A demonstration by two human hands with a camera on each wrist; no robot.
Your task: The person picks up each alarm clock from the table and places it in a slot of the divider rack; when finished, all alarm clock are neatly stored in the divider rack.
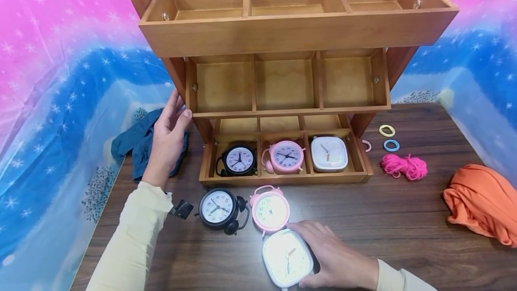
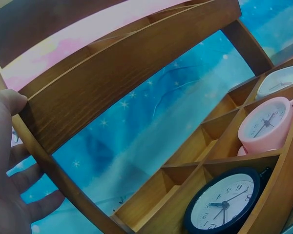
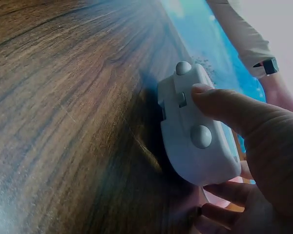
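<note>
My left hand (image 1: 167, 134) grips the left side of a three-tier wooden shelf (image 1: 299, 35), thumb at the middle tray's front corner and fingers around the upright. My right hand (image 1: 333, 255) holds a white square alarm clock (image 1: 287, 258) by its edges, thumb on the side with the round feet in the right wrist view. Just beyond it on the table lie a pink alarm clock (image 1: 270, 211) and a black twin-bell alarm clock (image 1: 218, 209), both face up. Another black clock (image 1: 239, 160), pink clock (image 1: 286, 156) and white clock (image 1: 329, 153) fill the bottom tray's front compartments.
Right of the shelf are a yellow ring (image 1: 387, 130), a blue ring (image 1: 391, 145), a partly hidden pale pink ring (image 1: 366, 146) and pink yarn (image 1: 404, 167). Orange cloth (image 1: 482, 203) lies at the table's right, dark teal cloth (image 1: 139, 147) at the left. A starry backdrop surrounds the table.
</note>
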